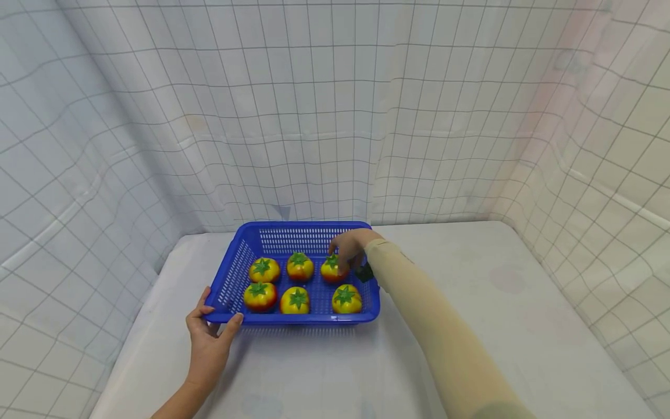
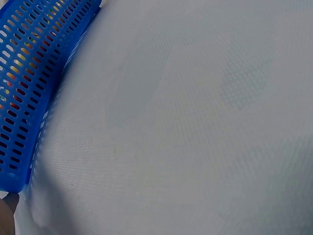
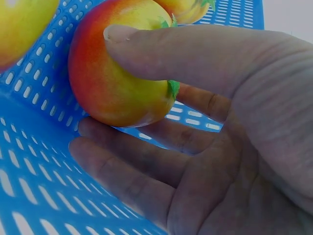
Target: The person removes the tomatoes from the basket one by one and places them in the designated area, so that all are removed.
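A blue perforated plastic basket (image 1: 298,319) sits on the white-covered table. My left hand (image 1: 209,337) grips its near left corner, thumb on the front rim and fingers at the left side; the left wrist view catches only a bit of that hand. Inside the basket, my right hand (image 1: 350,243) holds the back right toy tomato (image 3: 122,73), yellow and red with a green star-shaped top. In the right wrist view the thumb lies across its top, with curled fingers around its side and underneath. Part of the green top is hidden behind the thumb.
Several more toy tomatoes of the same kind, such as the front middle tomato (image 1: 295,301), stand in two rows in the basket. A white sheet with a dark grid (image 1: 335,116) hangs behind and at both sides. The white tabletop (image 1: 460,262) extends to the right.
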### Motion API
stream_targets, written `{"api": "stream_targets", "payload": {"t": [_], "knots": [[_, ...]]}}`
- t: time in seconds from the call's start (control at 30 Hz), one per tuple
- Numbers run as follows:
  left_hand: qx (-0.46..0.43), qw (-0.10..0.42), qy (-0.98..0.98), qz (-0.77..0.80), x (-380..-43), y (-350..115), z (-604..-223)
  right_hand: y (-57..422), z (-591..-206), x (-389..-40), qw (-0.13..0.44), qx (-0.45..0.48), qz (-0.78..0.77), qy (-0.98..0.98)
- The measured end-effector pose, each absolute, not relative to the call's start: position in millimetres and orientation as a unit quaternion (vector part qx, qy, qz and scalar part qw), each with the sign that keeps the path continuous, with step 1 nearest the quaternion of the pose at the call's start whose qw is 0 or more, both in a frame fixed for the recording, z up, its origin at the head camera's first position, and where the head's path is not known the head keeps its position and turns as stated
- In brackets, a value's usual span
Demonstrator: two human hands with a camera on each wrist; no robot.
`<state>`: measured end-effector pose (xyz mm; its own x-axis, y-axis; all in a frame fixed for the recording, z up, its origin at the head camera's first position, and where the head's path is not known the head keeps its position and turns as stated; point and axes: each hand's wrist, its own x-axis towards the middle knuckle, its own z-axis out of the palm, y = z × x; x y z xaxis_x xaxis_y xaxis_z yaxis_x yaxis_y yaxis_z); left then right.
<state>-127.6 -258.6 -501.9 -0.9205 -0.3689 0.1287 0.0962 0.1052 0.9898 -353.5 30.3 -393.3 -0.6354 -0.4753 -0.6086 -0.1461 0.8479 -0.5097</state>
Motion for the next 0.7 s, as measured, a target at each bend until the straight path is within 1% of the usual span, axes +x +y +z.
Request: {"api": "stream_targets", "payload": {"t": [0.47, 0.7], "knots": [[0.087, 0.173, -0.722, -0.664, -127.4, -258.6, -501.4, 31.0, -395.5, -350.2, 0.390, -0.188, -0.222, 0.874], [0.084, 0.178, -0.718, -0.668, -126.9, -258.4, -501.8, 30.5, -396.4, -350.7, 0.394, -0.178, -0.227, 0.873]]}}
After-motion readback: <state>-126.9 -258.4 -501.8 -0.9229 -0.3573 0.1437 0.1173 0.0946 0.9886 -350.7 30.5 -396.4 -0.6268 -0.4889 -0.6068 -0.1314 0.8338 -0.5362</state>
